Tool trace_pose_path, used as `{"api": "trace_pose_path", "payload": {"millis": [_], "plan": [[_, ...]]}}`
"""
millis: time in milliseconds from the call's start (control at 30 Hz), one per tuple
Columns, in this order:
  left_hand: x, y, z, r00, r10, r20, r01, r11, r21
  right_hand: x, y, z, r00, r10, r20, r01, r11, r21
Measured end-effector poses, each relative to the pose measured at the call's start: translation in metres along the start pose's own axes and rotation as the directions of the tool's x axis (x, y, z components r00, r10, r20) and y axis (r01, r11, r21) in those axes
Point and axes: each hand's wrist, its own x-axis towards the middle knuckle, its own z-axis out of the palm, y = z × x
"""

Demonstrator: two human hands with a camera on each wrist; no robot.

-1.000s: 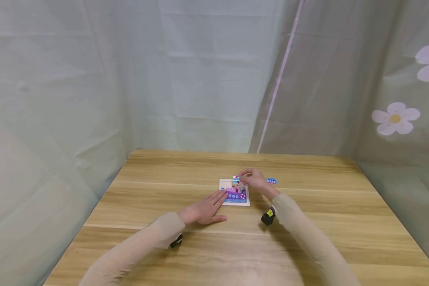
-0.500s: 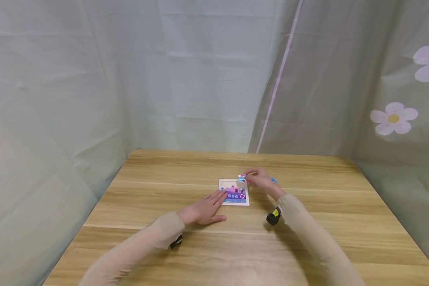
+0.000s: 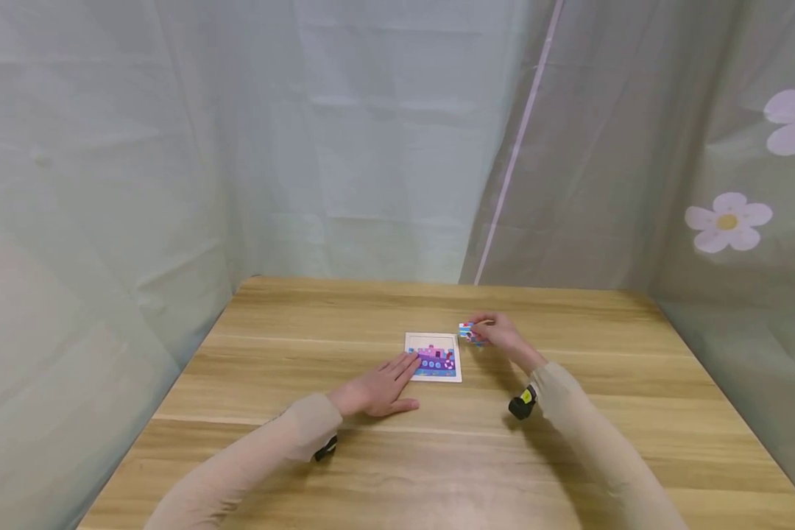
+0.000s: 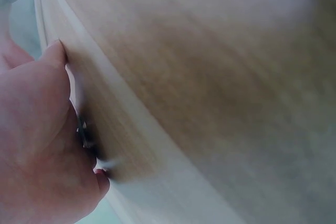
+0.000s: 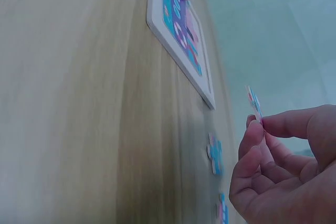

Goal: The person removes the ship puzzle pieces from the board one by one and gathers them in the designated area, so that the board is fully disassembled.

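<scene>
The right hand (image 5: 289, 167) pinches a thin puzzle piece (image 5: 254, 101) (wood-grained table (image 3: 430, 464) beneath).

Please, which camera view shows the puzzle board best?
The head view: the puzzle board lies whole in frame, only partly covered by the left hand. The right wrist view shows it larger, but cropped; in the left wrist view, I cannot identify it.

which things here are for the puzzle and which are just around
Seemingly part of the job:
puzzle tray, touched by the left hand
held piece, pinched by the right hand
two loose pieces

Just around:
table
curtain
wrist cameras
</scene>
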Motion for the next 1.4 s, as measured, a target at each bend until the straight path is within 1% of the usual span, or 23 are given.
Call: {"api": "trace_pose_path", "payload": {"millis": [233, 367, 533, 600, 733, 833, 900, 967, 1033, 1133, 1267, 1400], "plan": [[-0.001, 0.000, 0.002, 1.000, 0.009, -0.020, -0.009, 1.000, -0.006, -0.006, 0.004, -0.013, 1.000, -0.003, -0.012, 0.003, 1.000, -0.002], [0.000, -0.001, 0.004, 0.999, 0.018, -0.031, -0.018, 1.000, -0.006, -0.007, 0.006, -0.019, 0.999, -0.024, -0.035, 0.023, 0.999, -0.024], [0.002, -0.001, 0.010, 0.999, 0.024, -0.044, -0.024, 1.000, -0.007, -0.009, 0.008, -0.027, 0.998, -0.022, -0.064, 0.019, 0.999, -0.045], [0.001, 0.000, 0.010, 0.999, 0.023, -0.048, -0.024, 1.000, -0.009, -0.010, 0.009, -0.030, 0.997, -0.019, -0.072, 0.017, 0.999, -0.038], [0.000, 0.002, 0.008, 0.999, 0.021, -0.041, -0.021, 1.000, -0.011, -0.013, 0.010, -0.037, 0.994, -0.009, -0.105, 0.002, 0.998, -0.071], [-0.001, 0.005, 0.003, 1.000, 0.009, -0.013, -0.009, 1.000, -0.003, -0.015, 0.011, -0.043, 0.994, -0.004, -0.108, -0.005, 0.996, -0.084], [-0.002, 0.006, -0.001, 1.000, -0.005, 0.004, 0.005, 1.000, -0.003, -0.016, 0.013, -0.047, 0.995, -0.007, -0.100, 0.000, 0.998, -0.069], [-0.001, 0.005, 0.001, 1.000, -0.013, 0.011, 0.013, 1.000, 0.001, -0.016, 0.015, -0.050, 0.995, -0.006, -0.101, 0.000, 0.998, -0.060], [0.000, 0.003, 0.003, 1.000, -0.015, 0.004, 0.015, 1.000, 0.001, -0.016, 0.017, -0.053, 0.994, 0.000, -0.108, -0.005, 0.999, -0.049], [0.002, -0.001, 0.009, 1.000, -0.005, -0.004, 0.005, 1.000, 0.003, -0.017, 0.020, -0.057, 0.991, 0.002, -0.130, -0.012, 0.997, -0.072], [-0.001, 0.000, 0.006, 1.000, 0.007, -0.007, -0.007, 1.000, -0.007, -0.018, 0.024, -0.063, 0.989, 0.007, -0.148, -0.020, 0.996, -0.090], [-0.002, 0.002, 0.003, 1.000, 0.008, -0.013, -0.008, 1.000, -0.017, -0.018, 0.029, -0.068, 0.986, 0.023, -0.164, -0.037, 0.996, -0.080]]}}
